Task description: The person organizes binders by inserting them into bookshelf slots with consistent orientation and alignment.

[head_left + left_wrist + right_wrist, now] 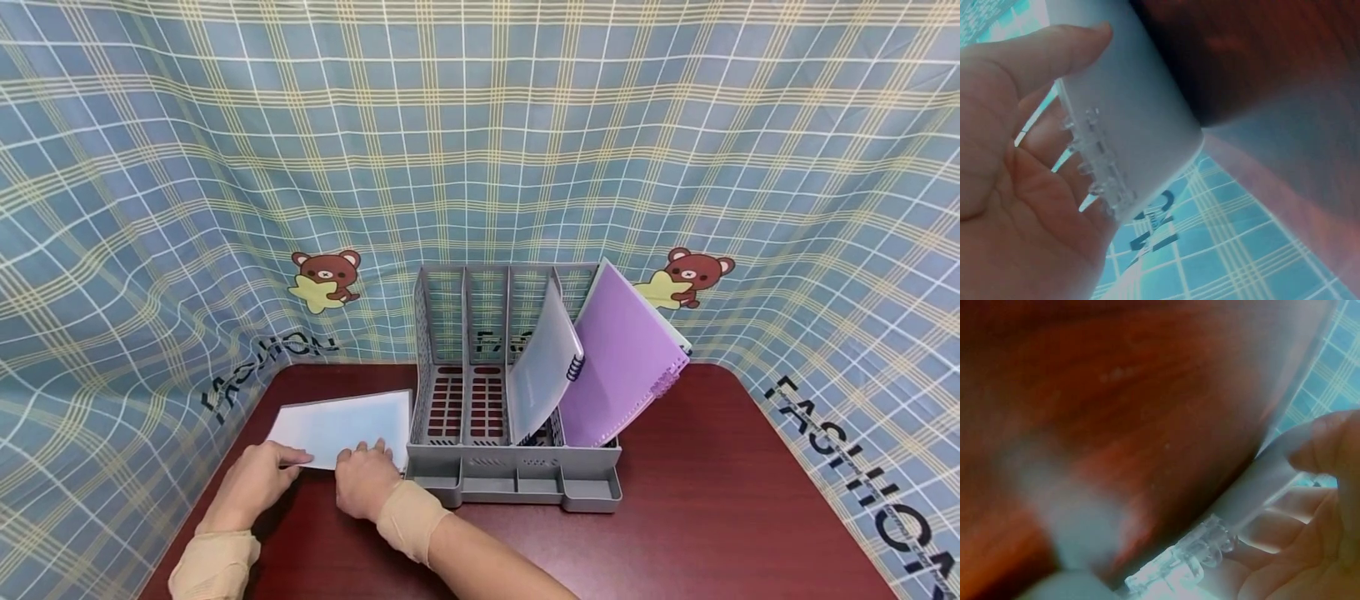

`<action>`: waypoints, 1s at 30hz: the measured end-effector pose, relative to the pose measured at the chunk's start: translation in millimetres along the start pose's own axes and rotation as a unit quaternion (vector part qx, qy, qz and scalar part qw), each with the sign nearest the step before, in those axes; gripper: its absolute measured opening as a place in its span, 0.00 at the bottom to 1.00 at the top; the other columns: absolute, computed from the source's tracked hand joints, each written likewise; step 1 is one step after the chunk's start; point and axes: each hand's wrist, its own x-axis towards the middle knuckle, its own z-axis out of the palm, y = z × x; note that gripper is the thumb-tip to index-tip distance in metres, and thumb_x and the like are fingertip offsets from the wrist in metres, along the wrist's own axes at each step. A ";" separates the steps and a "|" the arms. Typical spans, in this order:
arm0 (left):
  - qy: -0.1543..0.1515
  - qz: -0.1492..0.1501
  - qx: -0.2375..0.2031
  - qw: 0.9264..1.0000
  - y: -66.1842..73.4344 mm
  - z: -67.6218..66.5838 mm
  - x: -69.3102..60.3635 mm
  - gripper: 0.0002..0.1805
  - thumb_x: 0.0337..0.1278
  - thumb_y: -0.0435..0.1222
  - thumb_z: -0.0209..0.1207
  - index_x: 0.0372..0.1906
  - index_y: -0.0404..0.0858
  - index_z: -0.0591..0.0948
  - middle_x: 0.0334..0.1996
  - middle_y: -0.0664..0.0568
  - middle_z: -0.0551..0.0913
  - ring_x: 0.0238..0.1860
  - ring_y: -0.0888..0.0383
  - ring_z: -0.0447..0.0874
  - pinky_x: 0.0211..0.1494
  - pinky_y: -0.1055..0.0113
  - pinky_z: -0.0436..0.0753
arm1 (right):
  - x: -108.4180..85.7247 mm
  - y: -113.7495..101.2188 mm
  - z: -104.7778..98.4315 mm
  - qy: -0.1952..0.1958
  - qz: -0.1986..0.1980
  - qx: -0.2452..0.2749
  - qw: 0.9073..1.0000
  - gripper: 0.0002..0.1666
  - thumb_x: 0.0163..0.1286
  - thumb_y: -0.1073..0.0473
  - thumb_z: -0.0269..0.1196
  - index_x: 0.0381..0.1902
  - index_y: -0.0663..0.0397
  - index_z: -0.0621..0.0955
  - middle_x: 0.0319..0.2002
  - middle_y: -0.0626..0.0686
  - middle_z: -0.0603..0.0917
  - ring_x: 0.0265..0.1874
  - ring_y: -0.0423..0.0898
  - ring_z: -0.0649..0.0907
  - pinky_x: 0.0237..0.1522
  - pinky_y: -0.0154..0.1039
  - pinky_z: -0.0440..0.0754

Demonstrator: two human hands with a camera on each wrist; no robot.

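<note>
A pale blue-white ring-bound notebook [337,421] is at the left of the table, beside the grey file rack [513,458]. My left hand [251,483] pinches its near left edge, the thumb on one face and the fingers behind. Clear plastic binding rings [1099,162] show beside that hand in the left wrist view. My right hand [369,479] holds the notebook's near edge farther right, fingers over the top. In the right wrist view, the right thumb [1329,447] lies against the notebook's other face, near more clear rings [1185,553].
A translucent notebook [543,375] with black rings leans in the rack's third slot. A purple notebook [622,358] tilts right in the rightmost slot, with a pale green one [663,330] behind it. A plaid curtain [480,150] hangs around the dark red table [697,517].
</note>
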 end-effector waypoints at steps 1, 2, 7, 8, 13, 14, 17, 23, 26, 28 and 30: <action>0.007 0.006 0.000 1.000 0.9 -1.2 -0.8 0.13 0.56 0.26 0.69 0.42 0.44 0.94 0.44 0.42 0.91 0.40 0.42 0.90 0.28 0.63 0.75 | -0.8 0.1 0.9 0.013 0.001 0.004 1.000 0.25 0.69 0.39 0.62 0.57 0.45 0.82 0.49 0.51 0.87 0.52 0.53 0.86 0.49 0.43 0.84; 0.014 0.014 0.001 1.000 2.2 -2.4 -1.6 0.13 0.55 0.26 0.69 0.41 0.44 0.94 0.42 0.42 0.91 0.40 0.42 0.90 0.29 0.62 0.77 | -1.4 0.3 1.4 0.030 0.002 0.008 1.000 0.22 0.69 0.40 0.63 0.53 0.45 0.83 0.45 0.51 0.87 0.48 0.52 0.86 0.46 0.42 0.84; 0.052 0.065 0.011 0.996 10.5 -7.4 -0.1 0.12 0.51 0.24 0.71 0.37 0.43 0.94 0.36 0.47 0.92 0.39 0.45 0.91 0.39 0.52 0.87 | -3.9 3.2 3.7 0.114 0.025 0.016 0.993 0.12 0.65 0.45 0.68 0.39 0.44 0.83 0.32 0.48 0.84 0.28 0.46 0.84 0.25 0.36 0.81; 0.057 0.072 0.013 0.996 12.5 -8.4 0.6 0.13 0.51 0.23 0.71 0.36 0.43 0.94 0.35 0.48 0.92 0.39 0.45 0.91 0.41 0.51 0.87 | -3.9 3.6 3.8 0.124 0.030 0.013 0.992 0.11 0.64 0.46 0.68 0.39 0.44 0.83 0.32 0.47 0.84 0.26 0.45 0.84 0.22 0.35 0.80; 0.069 0.077 0.018 0.994 21.4 -14.7 -0.6 0.15 0.49 0.21 0.70 0.35 0.44 0.94 0.34 0.51 0.92 0.39 0.45 0.90 0.42 0.49 0.86 | -3.1 2.5 4.2 0.129 0.030 0.006 0.991 0.12 0.63 0.48 0.69 0.41 0.44 0.83 0.30 0.46 0.83 0.24 0.44 0.83 0.18 0.34 0.79; 0.070 0.079 0.020 0.994 22.5 -15.8 -0.9 0.15 0.49 0.21 0.70 0.35 0.44 0.94 0.33 0.52 0.92 0.40 0.45 0.89 0.42 0.49 0.86 | -2.9 1.9 4.5 0.127 0.026 0.004 0.991 0.12 0.63 0.48 0.70 0.41 0.44 0.83 0.29 0.46 0.83 0.24 0.44 0.83 0.19 0.34 0.79; 0.067 0.077 0.024 0.994 25.0 -17.9 -3.2 0.15 0.50 0.21 0.69 0.35 0.44 0.94 0.33 0.53 0.91 0.41 0.44 0.89 0.45 0.47 0.85 | -3.4 -0.2 5.7 0.126 0.016 -0.004 0.992 0.10 0.63 0.47 0.70 0.38 0.42 0.83 0.27 0.45 0.83 0.23 0.44 0.82 0.20 0.35 0.79; 0.054 0.064 0.027 0.996 27.1 -18.4 -7.9 0.15 0.50 0.21 0.69 0.34 0.44 0.94 0.33 0.53 0.91 0.40 0.46 0.90 0.44 0.47 0.86 | -7.7 -3.7 6.7 0.118 0.005 -0.015 0.993 0.07 0.66 0.48 0.68 0.36 0.42 0.82 0.26 0.45 0.83 0.23 0.44 0.81 0.19 0.35 0.78; 0.054 0.063 0.028 0.996 27.5 -18.4 -6.6 0.14 0.50 0.22 0.70 0.33 0.44 0.94 0.33 0.53 0.91 0.41 0.45 0.89 0.44 0.46 0.85 | -8.9 -3.3 5.0 0.129 0.005 -0.029 0.991 0.06 0.67 0.49 0.67 0.36 0.41 0.83 0.26 0.45 0.83 0.23 0.43 0.81 0.19 0.35 0.78; 0.053 0.062 0.029 0.996 27.8 -18.3 -5.5 0.14 0.50 0.22 0.70 0.33 0.44 0.94 0.33 0.52 0.91 0.42 0.43 0.88 0.44 0.46 0.85 | -9.3 -2.4 3.9 0.135 0.004 -0.038 0.990 0.05 0.67 0.49 0.67 0.36 0.41 0.83 0.26 0.45 0.83 0.23 0.43 0.81 0.20 0.34 0.78; 0.052 0.058 0.030 0.997 28.3 -18.6 -5.6 0.14 0.49 0.22 0.70 0.33 0.44 0.93 0.33 0.51 0.91 0.43 0.42 0.87 0.44 0.45 0.84 | -9.3 -1.8 3.2 0.137 0.001 -0.043 0.990 0.05 0.68 0.50 0.66 0.36 0.41 0.83 0.26 0.45 0.84 0.23 0.43 0.82 0.20 0.34 0.78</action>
